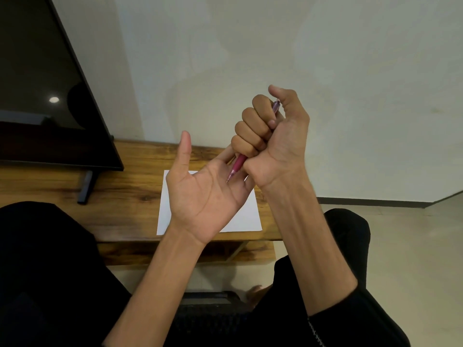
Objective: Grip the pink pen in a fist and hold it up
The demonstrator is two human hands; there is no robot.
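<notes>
My right hand [273, 136] is raised in a fist and grips a pink pen [237, 165] with its tip pointing down. The pen's tip touches or nearly touches the palm of my left hand [203, 194]. My left hand is held open, palm up, thumb pointing upward, its fingers partly hidden behind the right fist. Both hands hover above a white sheet of paper [246, 217] lying on a wooden table [120, 194].
A dark flat screen [42, 96] on a stand [86, 187] sits at the left of the table. A pale wall rises behind. My legs in black clothing fill the lower corners, with pale floor at the right.
</notes>
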